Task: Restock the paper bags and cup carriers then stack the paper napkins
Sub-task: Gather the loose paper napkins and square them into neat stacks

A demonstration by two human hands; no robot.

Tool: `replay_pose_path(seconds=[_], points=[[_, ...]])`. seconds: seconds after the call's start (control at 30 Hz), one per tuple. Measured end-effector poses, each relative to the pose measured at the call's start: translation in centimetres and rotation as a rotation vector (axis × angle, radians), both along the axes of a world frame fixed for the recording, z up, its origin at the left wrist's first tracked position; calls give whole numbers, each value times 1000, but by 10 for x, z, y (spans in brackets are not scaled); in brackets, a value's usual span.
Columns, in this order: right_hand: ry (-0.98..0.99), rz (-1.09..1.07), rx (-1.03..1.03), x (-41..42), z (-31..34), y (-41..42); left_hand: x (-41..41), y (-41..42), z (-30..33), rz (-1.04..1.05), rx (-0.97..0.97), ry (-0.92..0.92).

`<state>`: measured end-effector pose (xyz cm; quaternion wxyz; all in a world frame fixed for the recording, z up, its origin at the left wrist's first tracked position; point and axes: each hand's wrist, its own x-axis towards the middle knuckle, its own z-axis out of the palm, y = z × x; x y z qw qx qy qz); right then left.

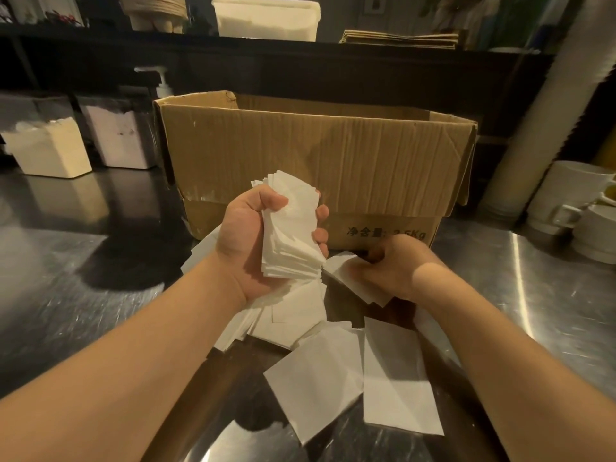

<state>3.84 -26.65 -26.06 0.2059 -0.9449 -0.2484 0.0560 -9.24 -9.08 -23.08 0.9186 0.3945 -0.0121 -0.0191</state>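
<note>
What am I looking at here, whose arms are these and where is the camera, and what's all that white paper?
There is no machine: one camera worn on a person's head looks down at their own bare arms. The left hand grips a stack of paper napkins upright. The right hand, blurred, is down among the loose napkins, which lie scattered on a shiny metal counter; it seems to pinch one. Behind them stands an open cardboard box. White cups are stacked at the right, and containers stand at the left.
</note>
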Motion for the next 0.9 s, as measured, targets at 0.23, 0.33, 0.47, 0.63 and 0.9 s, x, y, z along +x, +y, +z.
replay_pose_path(seconds=[0.23,0.33,0.47,0.63,0.9], points=[[122,-49,-1,-5,3,9,1,0,0,-2,-9,9],[91,-28,6,-13,6,11,0,-1,-1,-3,-1,15],[106,-31,11,-23,15,14,0,-2,-1,7,1,21],[270,-30,113,-31,38,4,1,-1,-2,-1,-3,25],[527,36,683,-40,56,-12,1,-1,-1,20,3,31]])
